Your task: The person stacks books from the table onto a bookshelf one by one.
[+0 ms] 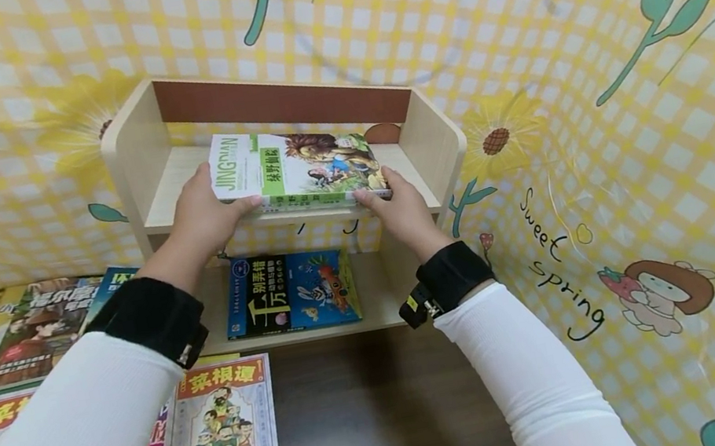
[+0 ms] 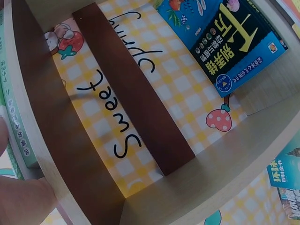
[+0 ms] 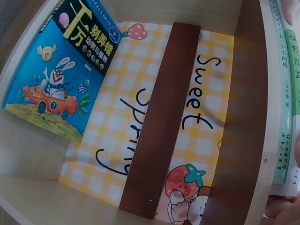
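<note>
Both hands are at the upper board of a small wooden bookshelf (image 1: 439, 137). Between them lies a small stack of paperback books (image 1: 319, 166), the top one with a lion on its white and green cover. My left hand (image 1: 201, 214) grips the stack's left end, thumb along the front spine edge. My right hand (image 1: 398, 208) holds the right end, its thumb also at the front. In the right wrist view two green spines (image 3: 283, 93) show close over the shelf's front edge. Most fingers are hidden beneath or behind the books.
On the lower shelf lies a blue and black children's book (image 1: 290, 290). Several books, including a comic-style book (image 1: 223, 438), lie on the dark table (image 1: 362, 413) to the left. Yellow checked wall covering (image 1: 558, 100) surrounds the shelf closely at back and right.
</note>
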A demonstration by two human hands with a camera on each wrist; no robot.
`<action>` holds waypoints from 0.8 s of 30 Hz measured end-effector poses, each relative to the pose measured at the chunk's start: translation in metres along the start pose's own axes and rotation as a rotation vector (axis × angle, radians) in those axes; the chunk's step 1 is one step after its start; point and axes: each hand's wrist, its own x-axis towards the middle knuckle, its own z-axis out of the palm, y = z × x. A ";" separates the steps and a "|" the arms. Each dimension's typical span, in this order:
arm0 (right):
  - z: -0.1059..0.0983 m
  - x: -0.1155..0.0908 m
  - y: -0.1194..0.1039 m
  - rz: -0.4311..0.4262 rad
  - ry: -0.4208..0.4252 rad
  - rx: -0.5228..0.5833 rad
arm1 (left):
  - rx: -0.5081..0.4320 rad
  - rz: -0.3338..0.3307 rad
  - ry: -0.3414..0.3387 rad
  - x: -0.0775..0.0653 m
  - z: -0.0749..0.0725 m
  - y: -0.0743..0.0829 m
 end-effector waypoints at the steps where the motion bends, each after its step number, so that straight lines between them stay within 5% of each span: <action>1: 0.000 0.000 0.000 0.002 0.000 0.001 | -0.003 -0.006 -0.001 0.000 0.000 0.001; 24: 0.003 -0.002 -0.001 0.016 0.013 0.015 | 0.032 0.018 -0.001 0.003 0.003 -0.002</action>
